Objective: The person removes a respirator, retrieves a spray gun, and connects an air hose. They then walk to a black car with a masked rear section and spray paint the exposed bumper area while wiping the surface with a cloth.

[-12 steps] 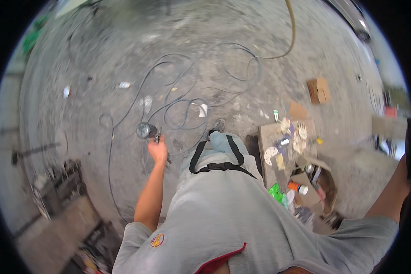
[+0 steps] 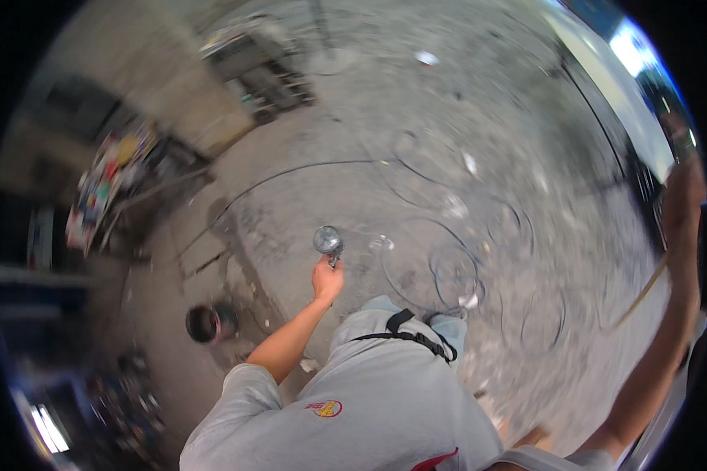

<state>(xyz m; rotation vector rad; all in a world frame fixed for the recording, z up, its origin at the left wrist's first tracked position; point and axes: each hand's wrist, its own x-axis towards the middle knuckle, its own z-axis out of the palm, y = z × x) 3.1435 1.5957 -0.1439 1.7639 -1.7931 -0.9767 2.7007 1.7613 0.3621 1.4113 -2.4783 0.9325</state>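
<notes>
My left hand [image 2: 327, 278] is closed around the handle of a spray gun [image 2: 327, 239], held out in front of my body at the centre of the view. The gun has a round grey cup on top; its trigger side is mostly hidden by my fingers. At the far right, my right arm reaches up along the rim of the view. My right hand [image 2: 686, 188] is raised there, smeared by motion and bent by the lens, so its fingers cannot be made out.
A dark hose [image 2: 463, 228] lies in loops on the concrete floor. A dark round bucket [image 2: 203, 323] stands on the left. Behind it is a cluttered table [image 2: 116, 180], with a dark metal rack [image 2: 265, 82] farther off. A pale panel [image 2: 605, 78] runs along the upper right.
The whole view has swung to the left, bringing the bucket and cluttered table into sight. My right forearm and hand now show. The spray gun stays in my left hand.
</notes>
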